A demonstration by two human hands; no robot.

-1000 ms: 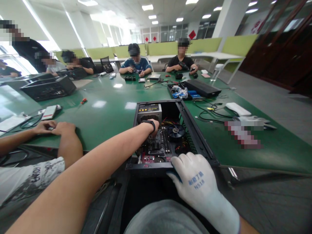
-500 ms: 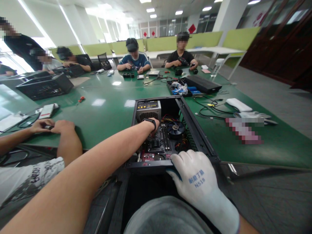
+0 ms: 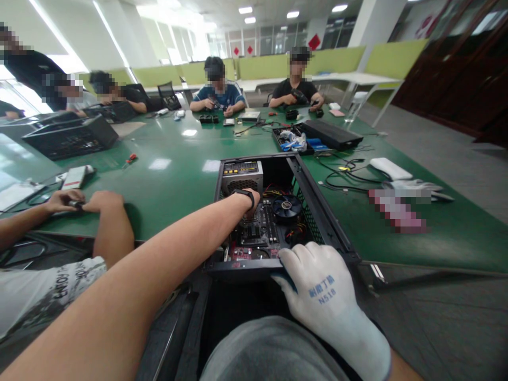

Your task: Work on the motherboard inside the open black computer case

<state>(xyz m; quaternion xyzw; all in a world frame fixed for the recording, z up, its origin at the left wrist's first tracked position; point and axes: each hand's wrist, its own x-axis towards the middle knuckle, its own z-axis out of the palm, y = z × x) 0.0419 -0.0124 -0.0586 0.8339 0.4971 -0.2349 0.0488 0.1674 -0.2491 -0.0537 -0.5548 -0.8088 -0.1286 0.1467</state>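
Green table (image 3: 174, 196) — open computer case (image 3: 246, 267) at edge, lime partitions (image 3: 341, 61) beyond

Open-plan office, lime-green partitions (image 3: 264, 67), white desks (image 3: 361, 78), ceiling lights (image 3: 292, 15), large green table (image 3: 178, 185)

Around the middle of the view, the green tabletop (image 3: 170, 201) carries a dark case (image 3: 71, 140) and an orange-handled tool (image 3: 132, 157) between nine and ten o'clock, a flat black box (image 3: 333, 134) at two and a white glove (image 3: 413, 184) at three, with a co-worker in blue (image 3: 216, 96) at eleven and another in black (image 3: 296, 91) at one.
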